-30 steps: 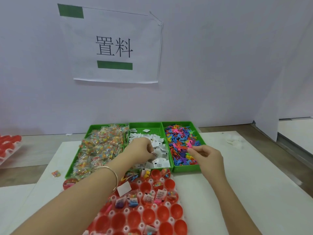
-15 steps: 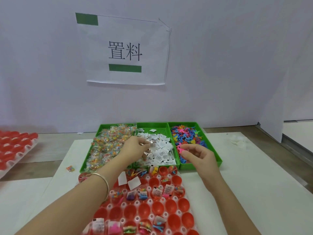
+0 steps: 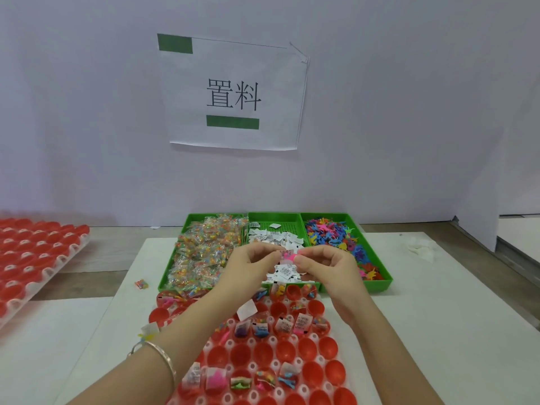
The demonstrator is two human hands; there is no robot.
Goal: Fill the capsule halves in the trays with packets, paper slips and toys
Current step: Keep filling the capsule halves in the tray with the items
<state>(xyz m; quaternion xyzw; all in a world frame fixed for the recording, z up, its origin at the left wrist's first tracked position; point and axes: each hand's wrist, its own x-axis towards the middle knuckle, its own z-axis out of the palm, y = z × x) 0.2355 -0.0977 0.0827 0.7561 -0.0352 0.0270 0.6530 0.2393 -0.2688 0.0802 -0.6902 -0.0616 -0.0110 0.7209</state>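
My left hand (image 3: 248, 264) and my right hand (image 3: 327, 267) meet above the middle green bin. Between their fingertips they pinch a pink toy (image 3: 287, 255) together with a small paper slip (image 3: 282, 260). Below them lies a clear tray (image 3: 309, 337) of red capsule halves; several halves hold slips, packets and toys, others such as one red half (image 3: 287, 350) stand bare. Three green bins sit behind it: candy packets (image 3: 204, 252) on the left, paper slips (image 3: 274, 238) in the middle, coloured toys (image 3: 336, 235) on the right.
A second tray of red capsule halves (image 3: 32, 258) lies at the far left. One loose packet (image 3: 141, 284) rests on the white table left of the bins. Crumpled white paper (image 3: 420, 248) lies at the right. A printed sign (image 3: 233, 95) hangs on the wall behind.
My left hand left the slip bin and my right hand left the toy bin. Both came together over the middle bin with the pink toy and a slip. The camera view shifted left.
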